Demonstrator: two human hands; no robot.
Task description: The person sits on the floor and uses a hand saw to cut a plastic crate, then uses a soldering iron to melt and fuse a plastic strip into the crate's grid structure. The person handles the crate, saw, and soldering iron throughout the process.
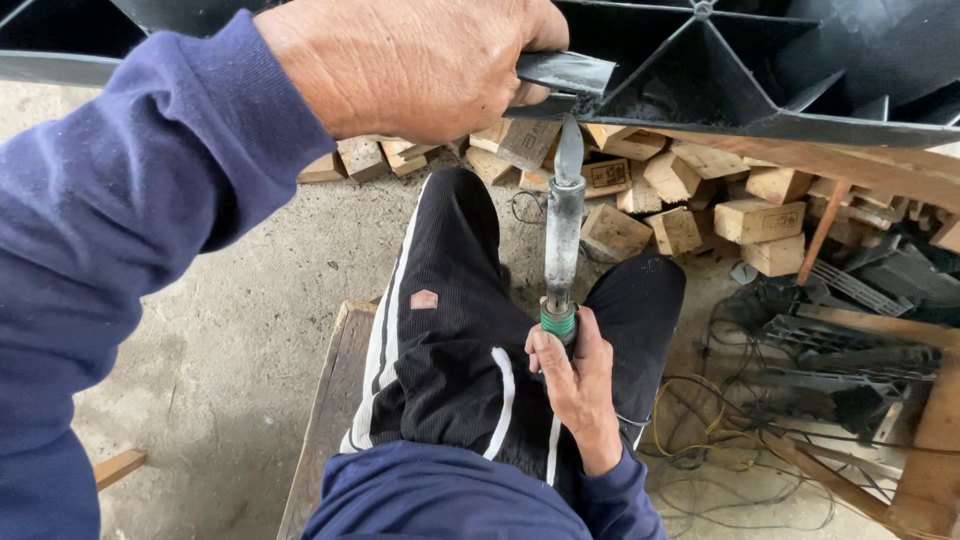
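My left hand (410,62) grips the edge of a large black ribbed plastic panel (760,70) at the top of the view, pressing a dark strip (565,72) against it. My right hand (578,385) is closed around the green-banded handle of a long metal heating iron (563,235). The iron points upward, and its flat tip touches the panel's edge just below the strip. I sit with my black-trousered legs on a wooden bench (325,410).
A heap of short wooden blocks (690,200) lies on the concrete floor behind my knees. To the right are tangled cables (720,440), dark plastic scraps and wooden beams (930,440). Bare concrete floor (230,310) lies to the left.
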